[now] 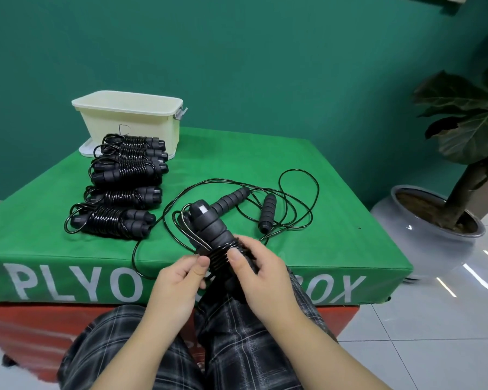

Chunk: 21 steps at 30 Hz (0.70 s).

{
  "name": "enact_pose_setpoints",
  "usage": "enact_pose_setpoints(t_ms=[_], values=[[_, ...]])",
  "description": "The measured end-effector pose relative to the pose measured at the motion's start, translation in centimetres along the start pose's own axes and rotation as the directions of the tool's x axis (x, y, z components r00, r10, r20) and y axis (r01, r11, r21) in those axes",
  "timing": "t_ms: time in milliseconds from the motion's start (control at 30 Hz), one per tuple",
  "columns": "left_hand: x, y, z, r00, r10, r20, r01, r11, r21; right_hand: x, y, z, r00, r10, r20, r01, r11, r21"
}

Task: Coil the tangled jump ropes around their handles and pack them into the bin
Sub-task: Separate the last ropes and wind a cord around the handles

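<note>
While sitting at a green padded counter (335,243), a person is holding a pair of black jump-rope handles (209,226) together above their lap. The left hand (178,280) is curling its grip around the lower end of the handles, thumb pressing the wound cord (219,256). The right hand (255,271) is also gripping the handles, thumb lying on the coils. Loose cord is trailing onto the counter, where another uncoiled rope (268,209) is lying just beyond the hands. Five coiled ropes (121,190) are sitting in a row at the left. A cream bin (130,116) is standing behind them at the far edge. A potted plant (445,192) is standing on the floor to the right.
</note>
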State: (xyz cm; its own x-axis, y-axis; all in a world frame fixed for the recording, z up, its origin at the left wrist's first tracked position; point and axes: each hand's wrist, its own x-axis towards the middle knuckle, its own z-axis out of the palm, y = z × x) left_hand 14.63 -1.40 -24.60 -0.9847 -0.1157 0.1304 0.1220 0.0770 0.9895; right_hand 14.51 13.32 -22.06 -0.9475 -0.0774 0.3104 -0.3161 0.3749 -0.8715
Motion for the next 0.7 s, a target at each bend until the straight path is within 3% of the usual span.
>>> enact_pose_setpoints(t_ms=[167,267,367,467,567,700], values=[[-0.35,0.19,0.48,0.991,0.075,-0.111,-0.063,0.992,0.106,0.27,0.53,0.34,0.959,-0.222,-0.176,0.194,0.967,-0.164],[-0.41,0.09,0.29,0.987,0.084,-0.138,-0.069,0.991,0.112,0.06,0.11,0.19,0.981,-0.172,-0.085,0.152,0.968,-0.197],[-0.41,0.07,0.05,0.985,0.096,-0.146,-0.084,0.993,0.087,-0.13,-0.21,0.21,0.993,-0.080,0.088,0.109,0.903,-0.415],[-0.34,0.20,0.02,0.986,0.123,-0.116,-0.113,0.990,0.088,-0.06,-0.07,0.56,0.993,-0.094,0.065,0.114,0.811,-0.574],[-0.55,0.57,0.14,0.982,0.171,-0.076,-0.159,0.977,0.144,-0.07,-0.23,0.47,0.996,-0.067,0.062,0.091,0.796,-0.598],[-0.56,0.76,0.33,0.986,0.164,-0.034,-0.159,0.980,0.118,-0.17,-0.29,0.10,0.998,-0.057,0.025,0.062,0.874,-0.482]])
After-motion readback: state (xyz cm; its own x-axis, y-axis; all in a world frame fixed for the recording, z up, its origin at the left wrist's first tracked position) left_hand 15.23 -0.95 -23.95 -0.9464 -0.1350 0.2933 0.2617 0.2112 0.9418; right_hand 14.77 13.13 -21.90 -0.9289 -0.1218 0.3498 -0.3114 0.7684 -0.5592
